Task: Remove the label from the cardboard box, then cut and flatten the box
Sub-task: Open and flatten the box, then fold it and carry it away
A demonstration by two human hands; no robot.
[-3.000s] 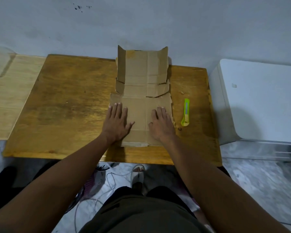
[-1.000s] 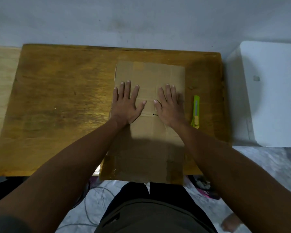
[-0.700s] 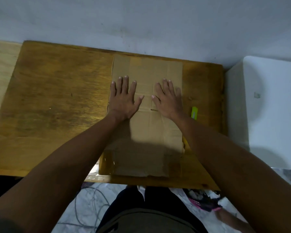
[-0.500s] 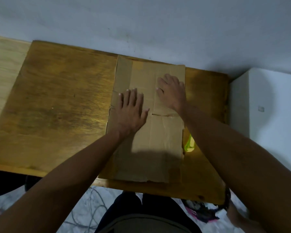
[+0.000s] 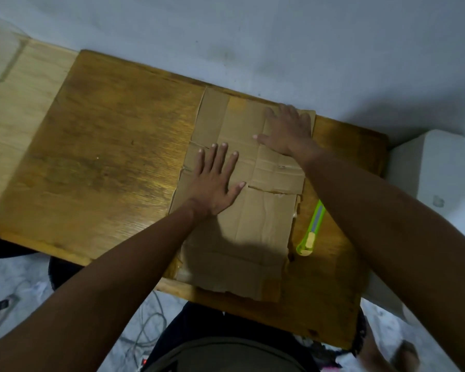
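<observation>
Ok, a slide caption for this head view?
Both hands, left and right, press the flattened cardboard box on the table.

No legible text — cardboard bare, nothing readable anywhere

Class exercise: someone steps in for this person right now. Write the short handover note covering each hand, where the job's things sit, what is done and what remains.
Left hand: flat, fingers straight, pressing the middle of the cardboard.
Right hand: flat, pressing the far right part of it.
The cardboard lies opened out on the wooden table, near edge overhanging slightly. The green cutter lies on the table by its right edge, untouched.
Done: box cut open and laid flat; no label visible on the upper face.
Left: press down the creases.
</observation>
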